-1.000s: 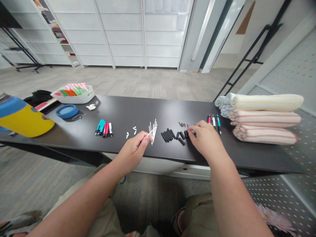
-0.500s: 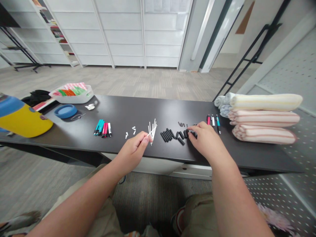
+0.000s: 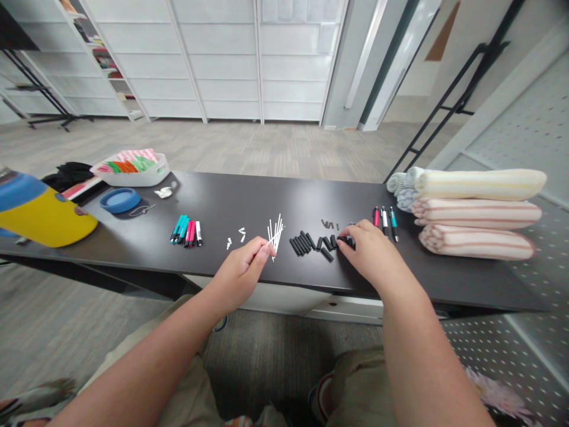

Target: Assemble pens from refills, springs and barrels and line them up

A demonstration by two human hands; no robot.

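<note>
My left hand point(image 3: 246, 265) is closed, with a thin white pen refill pinched between thumb and fingers. Beside its fingertips lies a loose bundle of white pen refills point(image 3: 278, 232). My right hand point(image 3: 372, 252) rests low over several short black tubes point(image 3: 325, 255), its thumb and fingers closed around one at the right end of the group; the palm hides part of them. Further left of it stands a row of black tubes point(image 3: 302, 244). Small springs point(image 3: 329, 225) lie just behind. Three assembled click pens point(image 3: 384, 223) in pink, white and teal sit right of my right hand.
Teal, pink and white pen barrels point(image 3: 185, 231) and small white tips point(image 3: 242, 235) lie left on the dark table point(image 3: 213, 196). Rolled towels point(image 3: 475, 213) are stacked at right. A yellow-blue container point(image 3: 48, 210), blue lid point(image 3: 119, 200) and white basket point(image 3: 155, 173) occupy the left end.
Both hands stay almost in place. My right thumb and fingers have settled slightly lower onto the black tubes. The view has shifted very slightly.
</note>
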